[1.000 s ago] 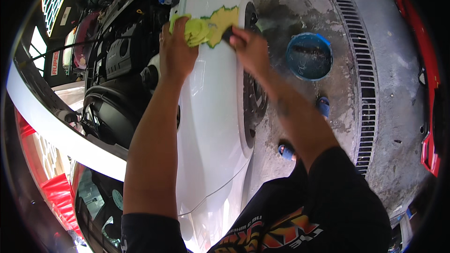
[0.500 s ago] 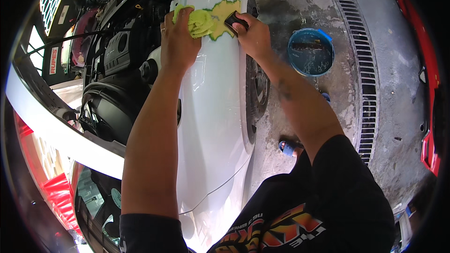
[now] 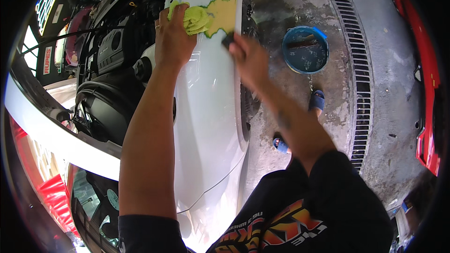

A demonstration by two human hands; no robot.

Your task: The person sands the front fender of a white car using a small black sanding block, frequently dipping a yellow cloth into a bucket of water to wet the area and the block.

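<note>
A white car fender (image 3: 206, 112) runs down the middle, with a yellowish patch edged in green (image 3: 220, 11) near its top. My left hand (image 3: 173, 33) grips a bunched yellow-green cloth (image 3: 196, 21) on the fender, just left of the patch. My right hand (image 3: 248, 61), a little blurred, is closed on a small black block (image 3: 227, 41) just below the patch, over the fender's right side.
The open engine bay (image 3: 112, 47) and raised bonnet (image 3: 56, 133) are on the left. A blue bucket of murky water (image 3: 304, 56) stands on the wet floor beside the wheel. A metal drain grate (image 3: 358, 75) and a red panel (image 3: 426, 126) lie farther right. My sandalled feet (image 3: 316, 99) show below.
My right hand and the black block first rose onto the patch and have since dropped below it. My left hand has shifted slightly up and left with the cloth.
</note>
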